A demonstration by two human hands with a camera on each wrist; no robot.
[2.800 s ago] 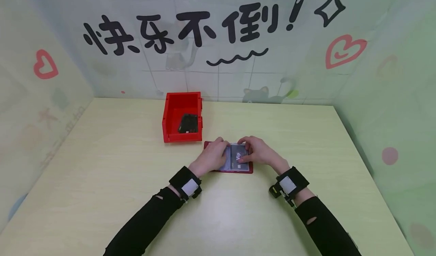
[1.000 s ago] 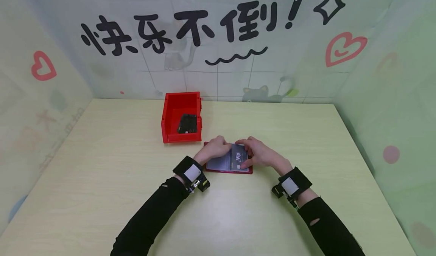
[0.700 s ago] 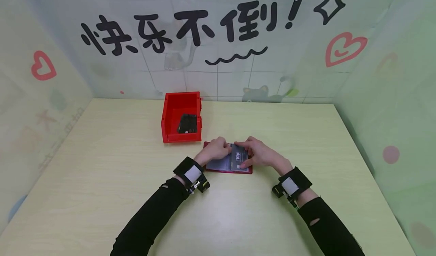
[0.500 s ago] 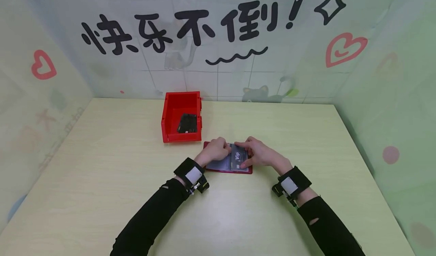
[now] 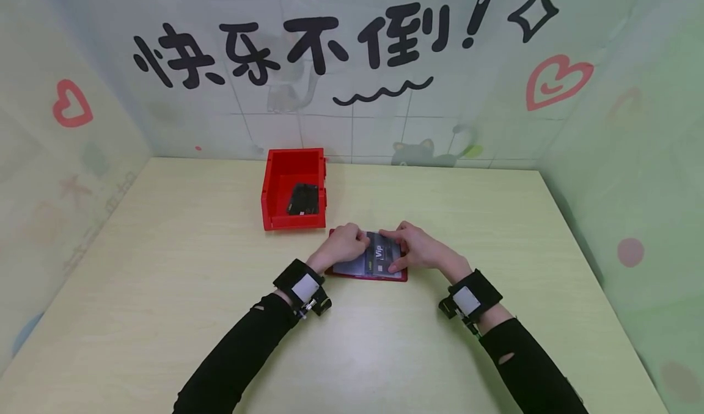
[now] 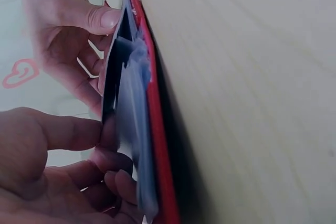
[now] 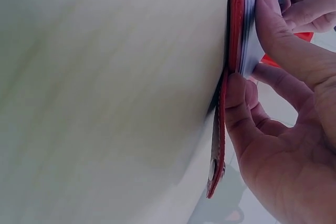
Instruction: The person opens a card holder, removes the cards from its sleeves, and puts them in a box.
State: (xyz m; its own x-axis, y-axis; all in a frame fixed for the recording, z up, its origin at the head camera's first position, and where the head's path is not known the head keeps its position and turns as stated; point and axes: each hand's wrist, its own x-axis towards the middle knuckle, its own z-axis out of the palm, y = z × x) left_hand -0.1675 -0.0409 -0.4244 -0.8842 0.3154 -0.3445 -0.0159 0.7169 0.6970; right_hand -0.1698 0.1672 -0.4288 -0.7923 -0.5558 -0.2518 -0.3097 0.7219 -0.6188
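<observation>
Between the hands on the bench (image 5: 165, 279), a red card holder (image 5: 367, 274) lies open; left hand (image 5: 342, 247) pinches a clear sleeve, right hand (image 5: 417, 249) grips the dark card (image 5: 378, 256) angled at its mouth — likely mid-insertion, needing a straight, level slide next.

Red wallet (image 5: 397, 274) with clear bluish sleeves (image 5: 352, 266); dark grey card (image 5: 379, 256), white "Vip" lettering. Bright red bin (image 5: 277, 184) holding a black card (image 5: 304, 199). Pale yellow wood-grain counter (image 5: 192, 261). Black cuffs (image 5: 299, 287) with white patches, black sleeves (image 5: 236, 356). Pastel wall (image 5: 352, 120), black characters, red hearts.
</observation>
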